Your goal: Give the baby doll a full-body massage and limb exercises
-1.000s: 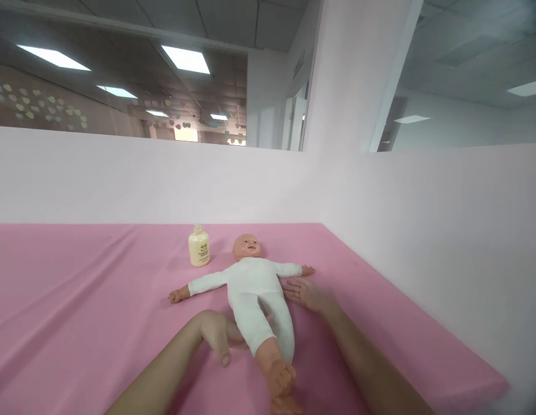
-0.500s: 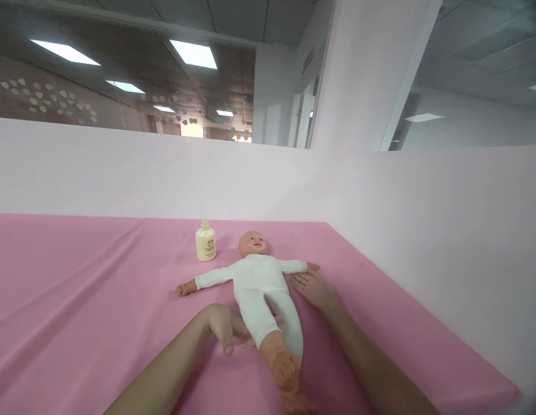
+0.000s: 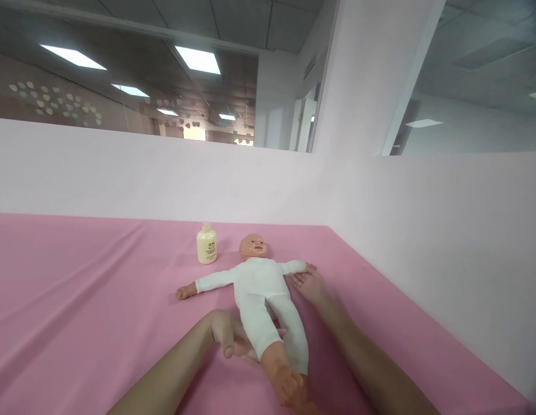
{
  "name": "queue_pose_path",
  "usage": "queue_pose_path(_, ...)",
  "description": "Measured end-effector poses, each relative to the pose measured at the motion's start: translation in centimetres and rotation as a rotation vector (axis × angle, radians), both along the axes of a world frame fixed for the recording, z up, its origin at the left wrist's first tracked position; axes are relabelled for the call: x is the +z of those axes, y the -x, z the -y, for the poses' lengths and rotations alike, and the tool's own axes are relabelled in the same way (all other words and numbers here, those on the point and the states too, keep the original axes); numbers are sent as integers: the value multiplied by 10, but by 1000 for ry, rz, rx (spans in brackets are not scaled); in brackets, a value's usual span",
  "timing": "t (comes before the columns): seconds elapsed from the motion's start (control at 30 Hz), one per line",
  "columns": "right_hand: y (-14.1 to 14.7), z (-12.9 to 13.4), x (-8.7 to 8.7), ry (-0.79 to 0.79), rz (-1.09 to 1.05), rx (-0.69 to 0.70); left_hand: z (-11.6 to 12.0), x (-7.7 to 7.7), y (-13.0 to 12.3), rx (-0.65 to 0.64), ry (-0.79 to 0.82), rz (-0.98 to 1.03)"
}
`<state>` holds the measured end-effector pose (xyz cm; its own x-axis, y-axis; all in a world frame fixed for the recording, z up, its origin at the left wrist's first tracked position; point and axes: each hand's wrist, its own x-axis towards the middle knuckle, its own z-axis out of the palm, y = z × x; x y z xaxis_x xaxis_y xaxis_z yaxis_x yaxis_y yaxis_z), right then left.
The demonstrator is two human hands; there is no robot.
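Note:
A baby doll [image 3: 261,282] in a white suit lies on its back on the pink sheet [image 3: 99,311], arms spread, one foot overlapping the other. My left hand [image 3: 236,340] reaches beneath the doll's leg on the left. Its thumb stands apart from the leg, and pinkish fingertips show between the two legs; the rest of the fingers are hidden. On the other side, my right hand [image 3: 311,287] rests with fingers stretched out, just below the doll's arm and close to its small hand. A cream bottle [image 3: 206,245] with dark print stands left of the doll's head.
Low white walls [image 3: 164,178] run behind the sheet and along its right side. Above them are large windows [image 3: 164,75], showing ceiling lights and heart-shaped stickers. Folds cross the sheet on the left.
The doll's legs have shifted slightly, with the right-hand leg farther right and the gap wider. My left hand sits a little deeper under the leg. My right hand has barely moved.

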<state>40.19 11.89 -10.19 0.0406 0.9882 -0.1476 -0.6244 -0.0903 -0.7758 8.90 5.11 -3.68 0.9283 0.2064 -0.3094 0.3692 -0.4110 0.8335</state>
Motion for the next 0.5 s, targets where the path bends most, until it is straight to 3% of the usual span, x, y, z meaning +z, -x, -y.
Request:
queue_pose_path(0.1, 5, -13, 2, 36, -24, -58, 1, -3, -6, -154, 439, -93)
queue_pose_path(0.17, 7, -19, 2, 27, -20, -66, 5, -7, -9, -57, 571, -55)
queue_pose_path(0.27, 9, -23, 0, -8, -5, -29, 22, -18, -12, 138, 625, 146)
queue_pose_path(0.37, 12, -25, -2, -49, 22, -3, 49, -27, -16, 193, 789, 349)
queue_pose_path(0.5, 22, -25, -5, -142, 155, -44, 92, -32, -24, 454, 951, 561)
